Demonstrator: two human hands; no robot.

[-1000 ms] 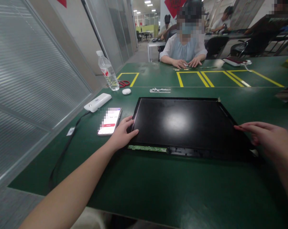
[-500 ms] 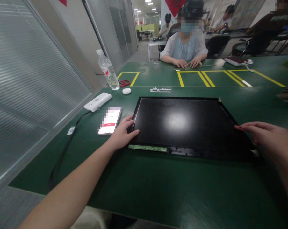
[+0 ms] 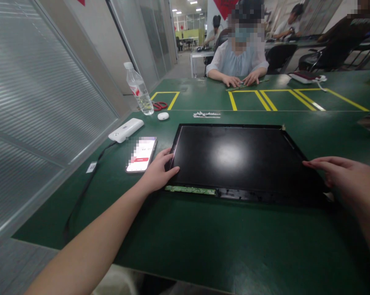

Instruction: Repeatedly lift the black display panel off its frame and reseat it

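Strip [image 3: 234, 87] by co-worker [image 3: 238, 61] turned slightly; L hand [image 3: 159, 170], thumb spread, rested on L edge of screen [image 3: 231, 157]; R hand [image 3: 344, 174] pinched tight at R edge, couldn't tell on what.

1. Frame centre, on the table [image 3: 203, 237]: display panel [image 3: 234, 157].
2. Just left of display panel: phone [image 3: 145, 155].
3. Behind phone, farther left: power bank [image 3: 126, 130].
4. Upper left: bottle [image 3: 138, 91], scissors [image 3: 161, 106] just to its right.
5. Behind display panel: strips [image 3: 207, 115].
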